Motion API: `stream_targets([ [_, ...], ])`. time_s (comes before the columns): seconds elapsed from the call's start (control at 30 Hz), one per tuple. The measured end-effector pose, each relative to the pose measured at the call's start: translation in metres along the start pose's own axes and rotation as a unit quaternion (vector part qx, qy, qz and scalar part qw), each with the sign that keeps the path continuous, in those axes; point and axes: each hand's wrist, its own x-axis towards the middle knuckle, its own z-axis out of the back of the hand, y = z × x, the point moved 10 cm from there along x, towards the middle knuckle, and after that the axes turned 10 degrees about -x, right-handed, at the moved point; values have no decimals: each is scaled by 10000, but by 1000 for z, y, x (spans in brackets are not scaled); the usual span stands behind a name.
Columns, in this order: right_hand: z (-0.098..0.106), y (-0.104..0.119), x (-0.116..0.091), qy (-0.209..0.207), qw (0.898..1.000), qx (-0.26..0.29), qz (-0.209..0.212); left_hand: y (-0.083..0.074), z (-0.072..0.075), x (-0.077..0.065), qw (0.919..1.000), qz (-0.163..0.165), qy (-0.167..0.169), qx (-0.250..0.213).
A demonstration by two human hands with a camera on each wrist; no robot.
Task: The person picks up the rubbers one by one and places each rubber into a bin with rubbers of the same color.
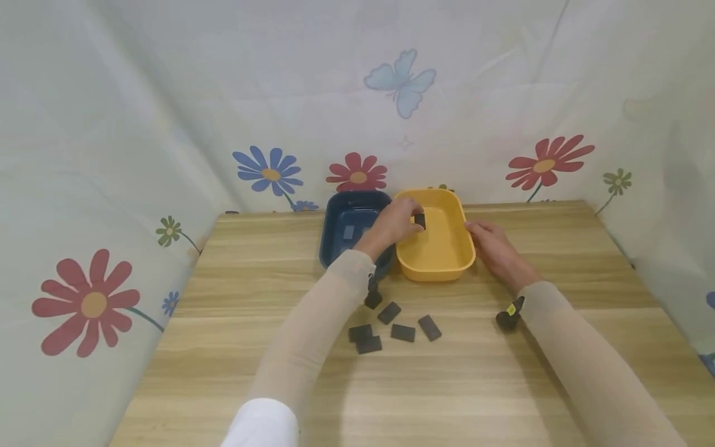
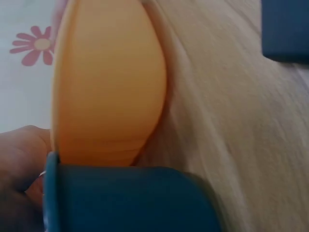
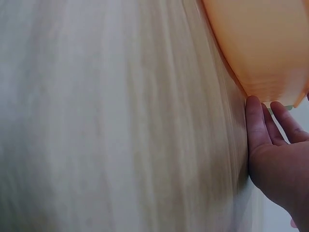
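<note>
My left hand (image 1: 395, 218) is over the yellow basin (image 1: 436, 273), pinching a small black rectangular block (image 1: 420, 221) between thumb and fingers. In the left wrist view part of that hand (image 2: 21, 159) shows beyond the basin rims, its block hidden. At the yellow basin's right side, my right hand (image 1: 497, 251) holds the wall, thumb at the rim. Its fingers (image 3: 257, 121) touch the outside low down in the right wrist view. Several black blocks (image 1: 403, 333) lie on the table in front. Inside the dark blue basin (image 1: 331, 239) are small rectangular pieces (image 1: 349, 232).
Both basins stand side by side near the back edge of the wooden table (image 1: 251, 323). A flower-printed curtain (image 1: 475, 93) hangs behind. Dark wrist cameras (image 1: 507, 320) sit at both cuffs. The left forearm crosses in front of the blue basin.
</note>
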Motion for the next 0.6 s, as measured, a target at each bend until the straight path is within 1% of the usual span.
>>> stream_targets([
  [0.1, -1, 2, 1, -9, 9999, -112, 3, 2, -4, 1, 9995, 62, 56, 298],
  [0.23, -2, 1, 2, -20, 9999, -153, -41, 2, -6, 3, 9982, 15, 43, 599],
  [0.4, -1, 1, 2, -46, 9999, -132, -60, 2, -6, 6, 9979, 29, -40, 641],
  [0.6, 0, 0, 0, -23, 10000, -12, -69, 4, -12, 9, 9967, 9, 30, 812],
])
